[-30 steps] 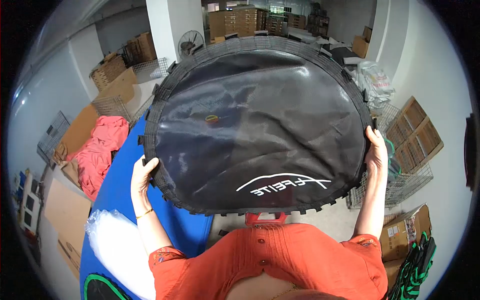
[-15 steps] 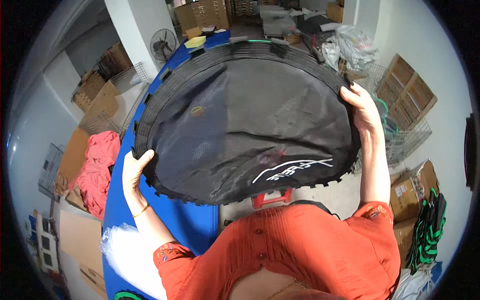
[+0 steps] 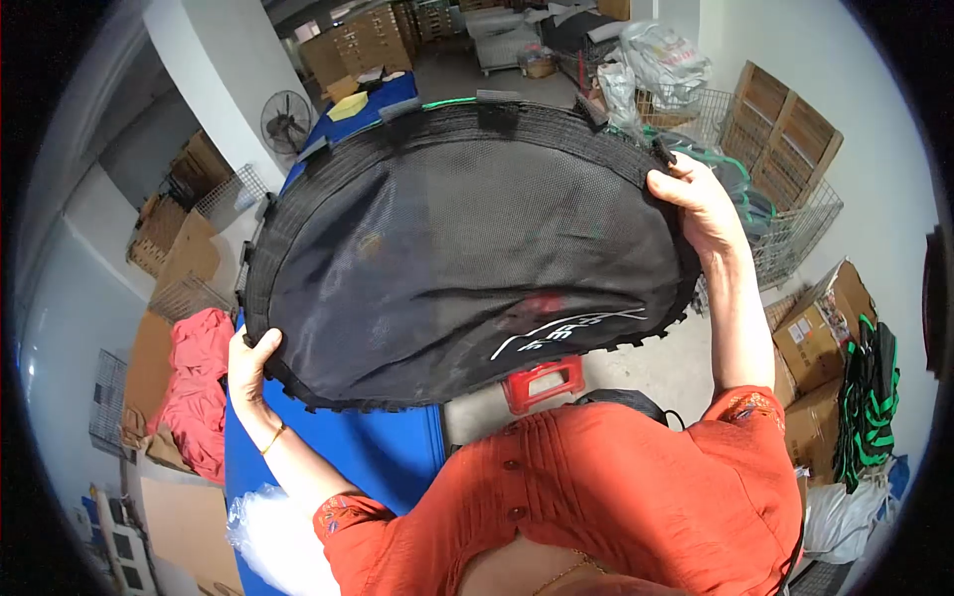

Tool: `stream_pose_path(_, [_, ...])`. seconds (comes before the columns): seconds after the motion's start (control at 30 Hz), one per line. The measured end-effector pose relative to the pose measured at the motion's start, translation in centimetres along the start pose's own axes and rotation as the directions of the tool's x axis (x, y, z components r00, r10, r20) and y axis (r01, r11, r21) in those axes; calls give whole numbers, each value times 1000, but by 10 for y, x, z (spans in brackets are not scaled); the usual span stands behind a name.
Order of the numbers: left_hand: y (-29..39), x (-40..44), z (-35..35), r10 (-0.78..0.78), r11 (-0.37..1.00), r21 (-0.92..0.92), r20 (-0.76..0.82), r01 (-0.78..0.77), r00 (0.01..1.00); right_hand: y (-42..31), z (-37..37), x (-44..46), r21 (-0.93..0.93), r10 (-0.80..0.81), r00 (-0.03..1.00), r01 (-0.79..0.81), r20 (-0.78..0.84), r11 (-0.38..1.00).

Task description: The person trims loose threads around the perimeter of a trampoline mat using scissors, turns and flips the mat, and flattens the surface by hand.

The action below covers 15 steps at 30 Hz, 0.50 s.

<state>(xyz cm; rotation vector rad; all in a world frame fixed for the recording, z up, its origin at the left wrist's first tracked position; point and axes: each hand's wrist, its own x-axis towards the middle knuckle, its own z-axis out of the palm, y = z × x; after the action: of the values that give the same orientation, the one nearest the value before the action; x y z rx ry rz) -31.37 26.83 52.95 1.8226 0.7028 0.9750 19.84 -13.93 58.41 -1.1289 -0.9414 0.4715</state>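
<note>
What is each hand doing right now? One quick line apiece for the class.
Left hand: closed, holding the black mesh panel.
Right hand: closed, holding the panel's opposite side.

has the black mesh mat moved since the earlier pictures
Yes: against the far blue surface, the black mesh mat sits lower in the view. Hidden a second ago, that surface now shows above its upper rim. The head camera moved too.

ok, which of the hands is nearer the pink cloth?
Left. The left hand grips the black mat at its lower left, just right of the pink cloth in view; the right hand grips its upper right, across the view.
</note>
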Motion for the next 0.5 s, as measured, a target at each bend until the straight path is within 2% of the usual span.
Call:
stream_pose_path(0.13, [10, 10, -4, 88, 994, 62, 10, -88, 996, -8, 22, 2, 2, -35, 999, 35, -2, 999])
stream_pose_path(0.2, [1, 27, -32, 33, 979, 197, 67, -45, 997, 1, 22, 16, 2, -26, 999, 26, 34, 1000])
stream_pose_path(0.27, [32, 24, -6, 106, 978, 168, 104, -122, 989, 2, 32, 23, -26, -18, 998, 20, 62, 999])
stream_pose_path(0.33, [53, 28, 12, 112, 980, 149, 144, -133, 983, 7, 41, 33, -62, 3, 993, 5, 119, 998])
stream_pose_path(0.4, [59, 43, 19, 122, 965, 209, 191, -161, 974, 5, 53, 39, -93, 19, 986, -3, 169, 996])
stream_pose_path(0.47, [85, 42, 49, 142, 979, 109, 245, -173, 959, -3, 75, 38, -125, 30, 976, -2, 217, 992])
stream_pose_path(0.5, [92, 38, 60, 146, 976, 121, 248, -180, 958, -3, 84, 37, -113, 58, 973, -33, 224, 993])
